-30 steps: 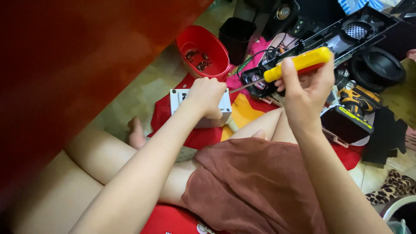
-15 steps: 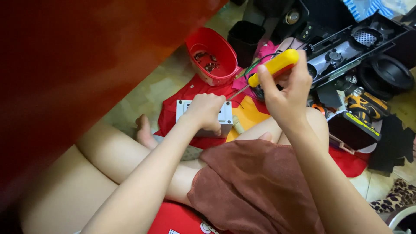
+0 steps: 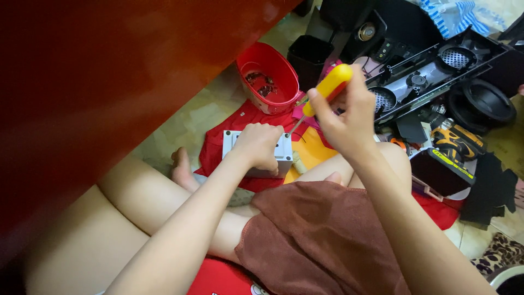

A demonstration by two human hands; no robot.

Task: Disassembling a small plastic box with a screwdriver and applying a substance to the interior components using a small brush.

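Left hand (image 3: 261,143) grips a grey box (image 3: 256,154); right hand (image 3: 346,123) holds a yellow-handled screwdriver (image 3: 326,90) to it.

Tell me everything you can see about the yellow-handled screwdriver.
The screwdriver has a thick, smooth yellow handle, apparently plastic, and a thin metal shaft. The right hand grips the handle, fingers wrapped around it. It slants down and to the left, its tip at the top right corner of a small grey-white box that the left hand presses down on. Whether the tip sits in a screw is too small to tell. A red bowl lies behind it.

Left hand (image 3: 257,143) hides grey box (image 3: 281,154) top; screwdriver (image 3: 322,94) tip unseen.
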